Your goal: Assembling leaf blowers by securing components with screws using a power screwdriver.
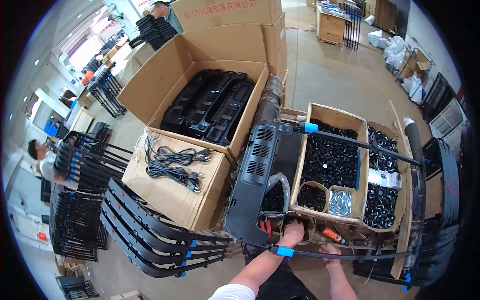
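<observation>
My left hand (294, 232) reaches down into a small round bin of dark parts below the large tray. Its fingertips are partly hidden among them. My right hand (331, 253) is curled at the lower black bar (367, 258) of a frame, and what its fingers hold, if anything, is too small to tell. Just above it lies an orange power screwdriver (332, 235). The frame's wide black vented panel (252, 175) lies left of the trays. Blue tape (285, 251) wraps the bar near my left wrist. Red-handled pliers (265, 228) sit beside the bin.
A wooden tray (299, 165) holds black knobs, screws and small parts. Behind stands an open carton (145, 90) of black panels. Coiled power cords (175, 162) lie on a closed carton (210, 200). Stacked black frames (150, 250) fill the left. Other people are in the background.
</observation>
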A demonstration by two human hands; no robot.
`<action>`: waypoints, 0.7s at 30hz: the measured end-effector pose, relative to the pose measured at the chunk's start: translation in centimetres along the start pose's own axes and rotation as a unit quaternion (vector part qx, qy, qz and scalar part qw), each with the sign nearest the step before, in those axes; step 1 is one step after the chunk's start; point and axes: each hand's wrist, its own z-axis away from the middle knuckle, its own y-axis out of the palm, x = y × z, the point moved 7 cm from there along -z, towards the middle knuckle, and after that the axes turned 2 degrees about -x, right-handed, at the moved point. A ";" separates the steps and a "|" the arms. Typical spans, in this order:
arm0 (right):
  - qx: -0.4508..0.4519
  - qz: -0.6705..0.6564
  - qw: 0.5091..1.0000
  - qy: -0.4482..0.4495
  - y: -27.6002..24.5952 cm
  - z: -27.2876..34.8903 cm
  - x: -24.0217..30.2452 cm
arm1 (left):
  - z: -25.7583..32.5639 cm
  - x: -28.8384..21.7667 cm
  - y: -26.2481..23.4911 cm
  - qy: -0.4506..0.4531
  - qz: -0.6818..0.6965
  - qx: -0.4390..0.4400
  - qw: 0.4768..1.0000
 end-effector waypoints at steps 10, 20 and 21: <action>-0.036 -0.141 0.987 0.067 0.4 -2.8 1.1 | 0.9 0.3 -1.7 0.042 0.134 -0.038 0.989; -0.084 -0.295 0.943 0.127 3.5 -11.0 -1.2 | -1.1 2.5 0.1 -0.089 0.652 0.156 0.737; -0.161 -0.284 0.933 0.149 1.2 -12.4 -1.8 | -0.5 0.5 -1.7 -0.073 0.671 0.130 0.727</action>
